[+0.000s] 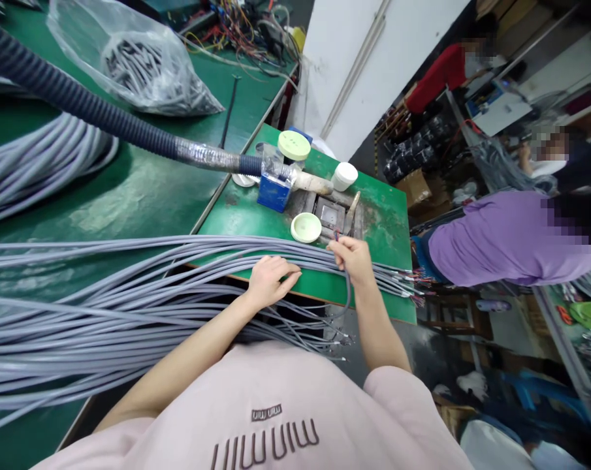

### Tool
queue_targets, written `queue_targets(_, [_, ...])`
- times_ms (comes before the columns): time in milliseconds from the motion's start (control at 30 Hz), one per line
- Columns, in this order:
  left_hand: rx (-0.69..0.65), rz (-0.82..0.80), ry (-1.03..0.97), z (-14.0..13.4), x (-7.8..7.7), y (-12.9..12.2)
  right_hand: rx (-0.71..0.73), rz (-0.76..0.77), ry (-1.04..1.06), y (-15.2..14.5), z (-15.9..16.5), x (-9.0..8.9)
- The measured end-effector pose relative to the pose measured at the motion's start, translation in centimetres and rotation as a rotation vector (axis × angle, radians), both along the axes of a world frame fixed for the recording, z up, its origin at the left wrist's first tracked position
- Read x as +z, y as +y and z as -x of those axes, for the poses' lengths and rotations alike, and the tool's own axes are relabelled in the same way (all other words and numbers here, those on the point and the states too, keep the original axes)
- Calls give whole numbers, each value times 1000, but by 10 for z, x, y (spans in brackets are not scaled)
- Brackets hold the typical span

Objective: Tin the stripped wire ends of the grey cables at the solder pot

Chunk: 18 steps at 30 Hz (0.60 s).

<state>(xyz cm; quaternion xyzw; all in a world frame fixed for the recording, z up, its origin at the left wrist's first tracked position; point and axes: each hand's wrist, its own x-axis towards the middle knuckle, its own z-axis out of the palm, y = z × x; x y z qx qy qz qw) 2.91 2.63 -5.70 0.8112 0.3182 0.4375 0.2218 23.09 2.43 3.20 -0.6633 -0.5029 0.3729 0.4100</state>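
My right hand [354, 260] is closed in a pinch on a grey cable [348, 294], whose thin coloured wire ends point up past the fingertips. Just beyond those ends is a small square metal pot [330, 214], with a flat-bladed scraper [352, 212] leaning beside it. My left hand [270, 281] lies over a bundle of grey cables [202, 251], fingers loosely stretched and thumb apart, gripping nothing visible. Left of the pot stands a shallow pale-green dish [305, 228]. Stripped cable ends [413, 281] spread out to the right of my right hand.
A ribbed hose [128, 127] runs over the green table to a nozzle by a blue box [274, 190]. Nearby are a white cup [344, 176] and a lidded tub [294, 145]. More cables [104, 346] hang near my body. A person in purple [511, 238] works at right.
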Motion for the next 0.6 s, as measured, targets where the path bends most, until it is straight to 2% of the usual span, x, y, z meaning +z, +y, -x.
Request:
queue_targets(133, [-90,311,-377,-12,10,-15,29,-25,192,-36,36,-9])
queue_targets(267, [-148,616,-682,-26,22,-31,18,-33,265,-53,53,-10])
queue_targets(367, [-118,678,-775,-31,30,-37,5,-35,312,-56,57,-10])
queue_targets(500, [-36,674,-858,-33,34,-39,14,-25,394,-54,58,-13])
queue_targets(600, [6,648,-844,-32,34,-37,27,-26,455,-53,58,-15])
